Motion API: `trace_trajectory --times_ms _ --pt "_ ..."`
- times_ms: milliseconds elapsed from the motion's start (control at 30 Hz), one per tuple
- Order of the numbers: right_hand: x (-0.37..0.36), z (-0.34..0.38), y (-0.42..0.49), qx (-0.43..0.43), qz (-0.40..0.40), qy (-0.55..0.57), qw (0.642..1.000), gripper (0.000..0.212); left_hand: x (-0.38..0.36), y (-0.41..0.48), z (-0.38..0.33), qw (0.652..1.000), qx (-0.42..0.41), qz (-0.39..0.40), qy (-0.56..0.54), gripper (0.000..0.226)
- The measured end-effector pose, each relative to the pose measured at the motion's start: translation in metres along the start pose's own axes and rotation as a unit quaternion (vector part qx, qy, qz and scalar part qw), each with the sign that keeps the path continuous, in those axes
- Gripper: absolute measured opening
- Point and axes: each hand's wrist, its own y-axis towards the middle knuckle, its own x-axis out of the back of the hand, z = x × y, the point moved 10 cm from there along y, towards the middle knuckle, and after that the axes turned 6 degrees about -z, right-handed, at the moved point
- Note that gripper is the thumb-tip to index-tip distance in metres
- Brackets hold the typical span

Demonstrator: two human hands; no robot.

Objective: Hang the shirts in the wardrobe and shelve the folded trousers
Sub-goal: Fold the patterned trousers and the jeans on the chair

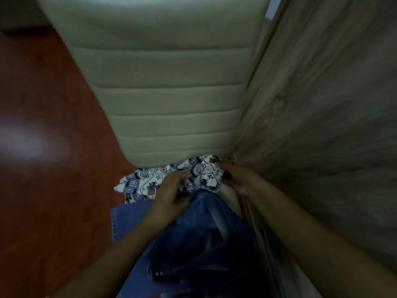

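**Dim room, red-brown floor, both hands on a patterned shirt**

Red-brown floor [49, 134] on the left, pale ribbed chair back [171, 100] ahead, grey wood-grain wardrobe door [322, 104] on the right. Crumpled blue-and-white shirt [199, 171] at the foot of the chair back, just beside the door's lower edge, lying over the far end of the jeans [182, 244]. Left hand [171, 196] pressed into the shirt's near middle, fingers [182, 176] curled together and pinching a fold of the print. Right hand [236, 177] at the shirt's right edge, thumb and fingertips closed on the cloth, dark-painted nails showing. Shirt bunched between the two hands, its left part spread loose and flat towards the floor. Jeans dark, rumpled, reaching from under the shirt to the bottom edge between both forearms. Picture blurred and dark; finer detail lost.
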Motion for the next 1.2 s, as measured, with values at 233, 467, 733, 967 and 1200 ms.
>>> trace_trajectory --times_ms 233,467,733,967,1200 --pt "-0.072 0.064 -0.091 -0.01 0.083 0.053 0.995 0.01 0.097 -0.007 -0.101 0.992 -0.074 -0.102 0.02 0.045" --pt "-0.103 0.108 -0.165 0.009 0.149 0.024 0.989 0.017 0.176 0.002 -0.166 0.984 -0.11 -0.136 0.006 0.043" --pt "-0.123 0.162 -0.219 0.381 0.07 -0.403 0.829 0.036 0.259 0.01 -0.257 0.96 -0.214 -0.137 0.114 0.023" --pt "-0.113 0.199 -0.258 0.465 0.078 -0.438 0.766 0.051 0.366 -0.006 -0.318 0.949 -0.225 -0.218 0.038 0.02" --pt "-0.093 0.304 -0.36 0.552 0.046 -0.348 0.757 0.029 0.422 -0.005 -0.287 0.958 -0.117 -0.236 -0.118 0.025"
